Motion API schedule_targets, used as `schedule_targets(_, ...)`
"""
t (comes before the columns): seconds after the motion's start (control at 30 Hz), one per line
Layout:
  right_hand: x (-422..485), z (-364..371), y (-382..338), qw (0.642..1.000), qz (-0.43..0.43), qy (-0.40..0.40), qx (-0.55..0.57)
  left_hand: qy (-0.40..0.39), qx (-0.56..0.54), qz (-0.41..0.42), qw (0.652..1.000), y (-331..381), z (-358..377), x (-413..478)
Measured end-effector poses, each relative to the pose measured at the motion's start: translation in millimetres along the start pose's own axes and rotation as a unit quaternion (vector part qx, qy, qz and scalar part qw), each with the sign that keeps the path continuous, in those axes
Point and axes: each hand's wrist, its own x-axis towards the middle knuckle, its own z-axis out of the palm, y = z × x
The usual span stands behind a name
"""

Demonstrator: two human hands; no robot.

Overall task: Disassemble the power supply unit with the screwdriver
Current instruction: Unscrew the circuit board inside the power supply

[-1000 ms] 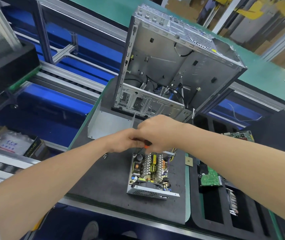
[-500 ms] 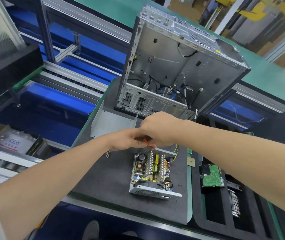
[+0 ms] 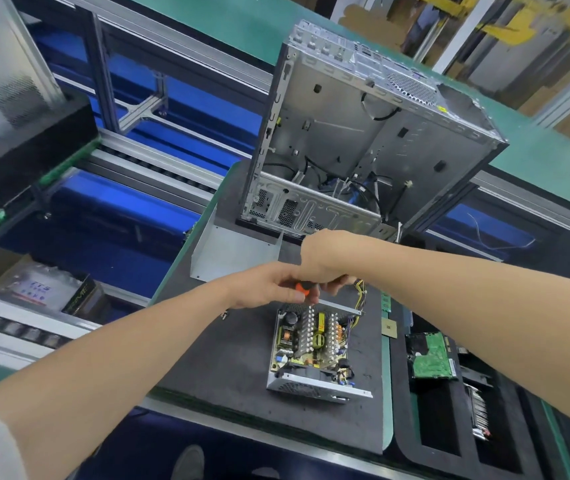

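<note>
The open power supply unit (image 3: 311, 355), a silver metal box without lid that shows yellow coils, grey heat sinks and a green board, lies flat on the dark grey worktop (image 3: 214, 358), near its front edge and toward its right side. Above the far end of this unit both hands meet at the screwdriver (image 3: 302, 288), which has an orange and black handle; its shaft and tip are hidden. The left hand (image 3: 269, 289) pinches the orange part between thumb and fingers. The right hand (image 3: 325, 261) is turned with its back upward and its curled fingers close over the black end of the handle, touching the left fingers. Yellow wires (image 3: 361, 289) come out of the unit just beside the right hand. At the back edge of the worktop stands a large grey metal computer case (image 3: 363, 133), open and tilted, with black cables inside. A bent sheet-metal cover (image 3: 235, 251) lies at the left edge, in front of the case. A small square processor chip (image 3: 389, 329) lies at the right edge. Beyond it, a black foam tray (image 3: 401, 427) holds a green circuit board (image 3: 430, 355) in one compartment.
</note>
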Motion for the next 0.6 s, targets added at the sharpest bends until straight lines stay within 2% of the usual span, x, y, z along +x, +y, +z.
schedule_targets(0.07,-0.9,0.6,0.2,0.982,-0.045,0.039,-0.181,0.005,-0.005,-0.008,1.000,-3.8,-2.8,0.4)
schedule_targets(0.17,0.1,3.2,8.3,0.939,-0.160,0.119,-0.281,0.003,-0.015,-0.007,1.000,-4.9,-4.7,0.3)
schedule_targets(0.23,-1.8,3.6,16.7,0.888,-0.268,0.132,-0.350,-0.002,-0.025,-0.001,1.000,-4.0,-5.7,0.8)
schedule_targets(0.33,2.7,8.1,24.1,0.786,-0.402,0.171,-0.438,-0.008,-0.021,0.000,1.000,-3.3,-8.1,2.1)
schedule_targets(0.37,4.0,9.3,25.1,0.763,-0.430,0.185,-0.446,-0.003,-0.014,-0.002,1.000,-3.5,-7.1,2.6)
schedule_targets(0.4,4.3,9.2,26.6,0.755,-0.439,0.188,-0.449,0.004,-0.011,-0.005,1.000,-3.8,-5.8,3.4)
schedule_targets(0.43,3.3,7.6,28.0,0.770,-0.428,0.175,-0.439,0.012,-0.013,-0.007,1.000,-4.1,-4.4,3.8)
schedule_targets(0.5,-4.4,3.9,24.6,0.854,-0.336,0.158,-0.365,0.023,-0.029,-0.008,0.999,-4.2,-2.2,4.3)
schedule_targets(0.57,-9.3,-0.5,10.3,0.940,-0.163,0.173,-0.244,0.021,-0.028,0.002,0.999,-4.9,-2.4,3.6)
schedule_targets(0.6,-9.3,-1.3,3.4,0.969,-0.065,0.152,-0.186,0.019,-0.022,0.005,1.000,-5.3,-2.7,3.3)
